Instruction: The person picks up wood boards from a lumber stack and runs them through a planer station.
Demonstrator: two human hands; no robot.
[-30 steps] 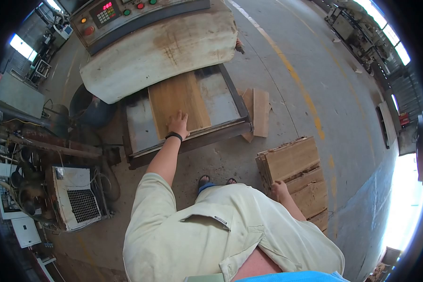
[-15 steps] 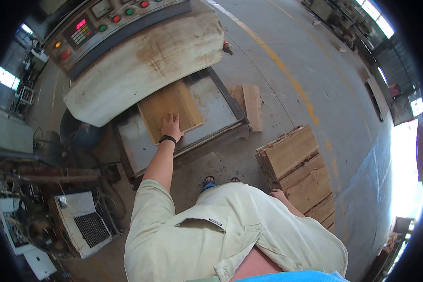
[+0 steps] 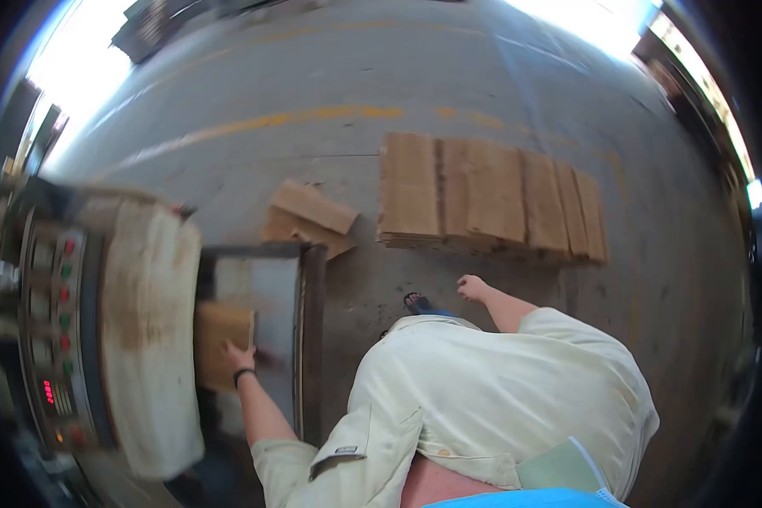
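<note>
From the head camera, the left hand (image 3: 239,356) lies flat, fingers spread, on a light brown wooden board (image 3: 222,340) resting on the grey metal machine bed (image 3: 267,288), partly under the worn white hood (image 3: 148,339). The right hand (image 3: 472,288) hangs empty, loosely open, near the row of stacked wooden planks (image 3: 491,199).

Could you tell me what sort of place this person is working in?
Most likely a woodworking factory floor: a large machine with a red-lit control panel takes in a wooden board under the left hand, and stacked boards sit on painted concrete.
</note>
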